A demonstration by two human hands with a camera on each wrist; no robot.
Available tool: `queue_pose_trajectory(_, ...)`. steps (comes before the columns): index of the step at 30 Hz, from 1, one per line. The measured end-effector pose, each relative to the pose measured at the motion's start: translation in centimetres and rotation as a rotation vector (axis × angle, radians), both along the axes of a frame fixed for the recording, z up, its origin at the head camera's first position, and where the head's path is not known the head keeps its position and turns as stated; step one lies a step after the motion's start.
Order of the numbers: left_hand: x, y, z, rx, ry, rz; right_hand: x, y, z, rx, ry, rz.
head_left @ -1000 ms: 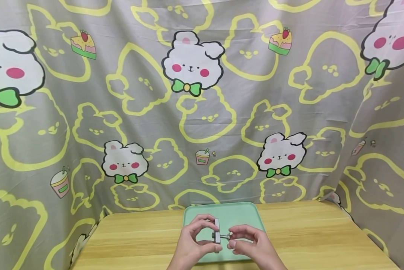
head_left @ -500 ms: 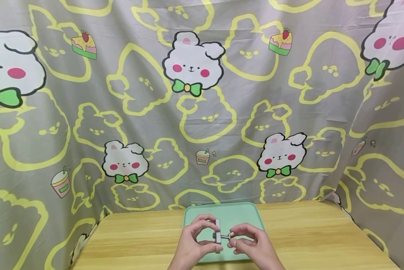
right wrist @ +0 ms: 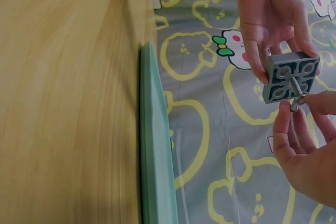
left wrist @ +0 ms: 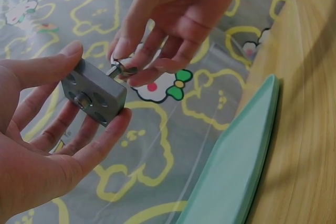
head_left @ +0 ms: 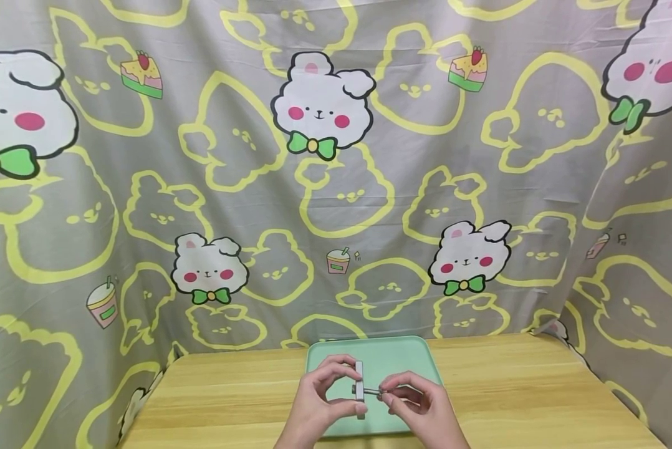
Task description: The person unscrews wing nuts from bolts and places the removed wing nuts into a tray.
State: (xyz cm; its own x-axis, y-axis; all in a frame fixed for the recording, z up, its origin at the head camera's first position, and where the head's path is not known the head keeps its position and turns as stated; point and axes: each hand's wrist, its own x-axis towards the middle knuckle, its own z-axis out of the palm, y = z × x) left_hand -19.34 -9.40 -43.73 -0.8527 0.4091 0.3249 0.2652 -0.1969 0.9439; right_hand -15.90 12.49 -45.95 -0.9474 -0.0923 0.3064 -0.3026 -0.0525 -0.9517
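My left hand (head_left: pixel 321 399) holds a grey square block (head_left: pixel 360 374) on edge over the tray, thumb below and fingers above. The left wrist view shows a round bolt head (left wrist: pixel 82 100) in the middle of the block's face, with holes around it. Out of the other face, which has several rings, sticks the metal bolt's shank (right wrist: pixel 295 85). A small wing nut (right wrist: pixel 298 101) sits on its free end. The thumb and fingertips of my right hand (head_left: pixel 420 399) pinch the wing nut, partly covering it in the head view.
A light green tray (head_left: pixel 403 352) lies on the wooden table (head_left: pixel 515 386) under both hands. Behind and at the sides hangs a grey curtain (head_left: pixel 291 206) printed with bears and yellow outlines.
My right thumb and fingertips have closed on the wing nut, whose wings showed more plainly half a second ago. The block and left hand have shifted slightly left.
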Motion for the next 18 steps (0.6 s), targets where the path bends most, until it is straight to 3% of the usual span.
queue_pose_trajectory(2, 0.0, -0.1, 0.0, 0.003, 0.0, 0.001, 0.1, -0.1, -0.1, 0.022, 0.059, -0.013)
queue_pose_trajectory(5, -0.1, -0.1, 0.1, 0.01, -0.003, -0.001, 0.0, -0.2, -0.5, 0.079, 0.245, -0.027)
queue_pose_trajectory(13, 0.0, -0.3, 0.3, 0.003, -0.026, 0.006, -1.4, -0.2, -1.6, 0.31, 0.995, -0.165)
queue_pose_trajectory(15, 0.0, -0.4, 0.3, 0.007, -0.027, 0.002, -1.6, -0.3, -1.3, 0.327, 1.113, -0.165)
queue_pose_trajectory(18, -0.1, -0.4, 0.3, 0.013, -0.023, 0.001, -1.5, -0.5, -0.5, 0.357, 1.223, -0.171)
